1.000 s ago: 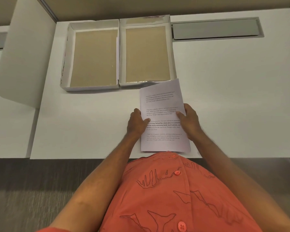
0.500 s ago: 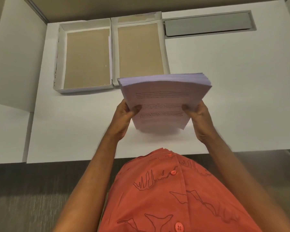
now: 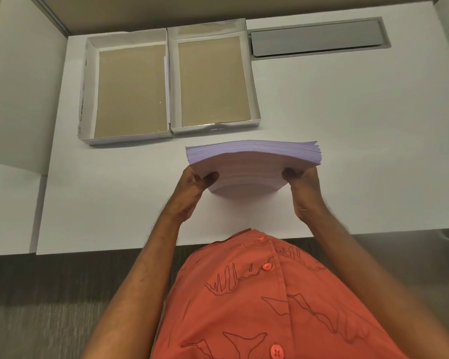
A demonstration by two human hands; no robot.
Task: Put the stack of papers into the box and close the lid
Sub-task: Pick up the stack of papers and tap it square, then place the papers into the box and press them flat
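Stack of papers (image 3: pixel 253 158) is off the desk (image 3: pixel 347 141), held in the air at frame centre, tilted so its far edge faces the camera; the sheet edges show as a thick lavender band. Faint printed lines show on the top sheet, too blurred to read.

Left hand (image 3: pixel 192 189) grips the stack's left side at about 9 o'clock of the stack: thumb on top, the other fingers (image 3: pixel 210 176) curled under. Right hand (image 3: pixel 302 187) grips the right side at 3 o'clock the same way, thumb on top. Both hands are clamped on the paper, fingers narrow. The stack sags a little between them, near edge drooping toward the desk.

Two open white trays sit side by side at 11–12 o'clock of the stack, touching along their long sides, both with bare brown cardboard bottoms. The box (image 3: pixel 254 110) is the right one, just beyond the stack's far edge, with a shiny near wall. The lid (image 3: pixel 87 81) is the left one, with some print on its outer left wall, unreadable. Which tray is base and which is lid cannot be told for sure. Nothing lies in either.

A grey cable hatch (image 3: pixel 316 40) is set into the desk at 1 o'clock, right of the box. The person's orange buttoned shirt (image 3: pixel 270 307) fills 6 o'clock. A white partition (image 3: pixel 24 86) stands at 9–10 o'clock.
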